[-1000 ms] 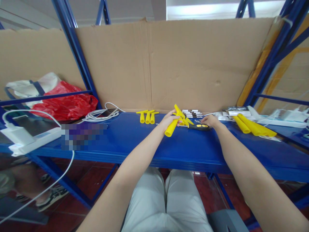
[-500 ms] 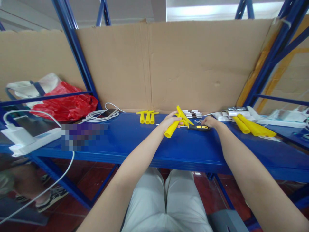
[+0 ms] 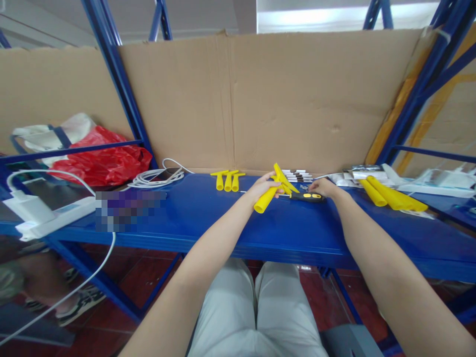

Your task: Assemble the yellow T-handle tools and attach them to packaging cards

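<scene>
My left hand (image 3: 262, 185) is wrapped round a yellow T-shaped plastic handle (image 3: 265, 200), its round hollow end tilted toward me and its wide crosspiece pointing up and away. My right hand (image 3: 323, 188) rests at the tabletop with fingertips pinched by a small scatter of tiny shiny parts (image 3: 304, 188); whatever is between them is too small to make out. Just in front of those fingers lies a black and yellow screwdriver (image 3: 307, 197), its shaft pointing left, partly hidden behind the held handle. White strips with dark ends (image 3: 296, 175) lie behind it.
Three similar yellow handles (image 3: 228, 184) stand in a row left of my hands. More yellow pieces (image 3: 388, 194) lie at the right beside plastic packets (image 3: 366, 172). A coiled white cable (image 3: 156, 178), a power strip (image 3: 61, 215) and a red bag (image 3: 106, 157) occupy the left.
My right hand has shifted very slightly left at the small parts. The left hand keeps its hold on the yellow handle, nearly unmoved.
</scene>
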{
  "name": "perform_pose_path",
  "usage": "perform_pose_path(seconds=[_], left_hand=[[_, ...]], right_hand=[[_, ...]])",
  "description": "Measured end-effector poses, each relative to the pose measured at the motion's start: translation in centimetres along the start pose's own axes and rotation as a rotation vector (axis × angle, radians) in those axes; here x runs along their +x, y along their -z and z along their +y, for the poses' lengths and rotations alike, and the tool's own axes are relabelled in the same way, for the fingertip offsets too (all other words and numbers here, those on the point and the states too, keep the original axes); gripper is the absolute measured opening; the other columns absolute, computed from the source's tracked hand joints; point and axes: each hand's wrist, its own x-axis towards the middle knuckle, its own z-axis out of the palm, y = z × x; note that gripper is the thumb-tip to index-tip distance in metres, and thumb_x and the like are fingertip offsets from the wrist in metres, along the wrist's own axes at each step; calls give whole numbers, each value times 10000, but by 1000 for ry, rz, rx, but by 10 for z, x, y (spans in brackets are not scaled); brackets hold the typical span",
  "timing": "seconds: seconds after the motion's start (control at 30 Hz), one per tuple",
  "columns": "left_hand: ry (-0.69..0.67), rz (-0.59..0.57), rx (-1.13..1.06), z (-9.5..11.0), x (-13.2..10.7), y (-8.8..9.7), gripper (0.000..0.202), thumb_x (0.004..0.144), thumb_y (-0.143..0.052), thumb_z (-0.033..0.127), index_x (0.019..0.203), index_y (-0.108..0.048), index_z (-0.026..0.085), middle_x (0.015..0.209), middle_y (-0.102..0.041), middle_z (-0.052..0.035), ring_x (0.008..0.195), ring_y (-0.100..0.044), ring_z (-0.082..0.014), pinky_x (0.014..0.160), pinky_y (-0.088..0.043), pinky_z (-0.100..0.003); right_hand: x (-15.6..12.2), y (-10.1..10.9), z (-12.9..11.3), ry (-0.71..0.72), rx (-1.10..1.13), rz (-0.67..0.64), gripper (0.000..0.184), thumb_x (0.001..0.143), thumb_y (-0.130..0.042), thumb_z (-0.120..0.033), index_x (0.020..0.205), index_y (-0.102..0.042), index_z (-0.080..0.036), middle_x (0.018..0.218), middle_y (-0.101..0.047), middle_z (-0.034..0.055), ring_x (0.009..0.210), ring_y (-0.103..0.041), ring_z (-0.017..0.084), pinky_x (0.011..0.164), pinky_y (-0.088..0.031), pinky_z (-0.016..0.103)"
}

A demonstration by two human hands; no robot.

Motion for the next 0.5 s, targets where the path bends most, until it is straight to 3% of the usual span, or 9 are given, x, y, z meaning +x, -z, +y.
perform_pose_path(seconds=[0.17, 0.5], left_hand=[[5, 24, 22, 3, -5, -4, 707, 829, -515, -41, 1478, -305, 148, 960, -689, -131, 494, -606, -96, 443, -448, -190], [5, 28, 33, 3, -5, -4, 687, 827, -521, -37, 1464, -343, 151, 1024, -684, -152, 498, -608, -92, 448, -453, -193]], right_hand=[[-3, 4, -11, -65, -98, -35, 184, 697, -588, -54, 689, -751, -140, 657, -703, 44, 628, -646, 156, 574, -470, 193], [-9, 7, -17, -29, -135, -6, 221, 697, -569, -53, 504, -626, -145, 534, -625, 42, 579, -616, 159, 534, -425, 205]])
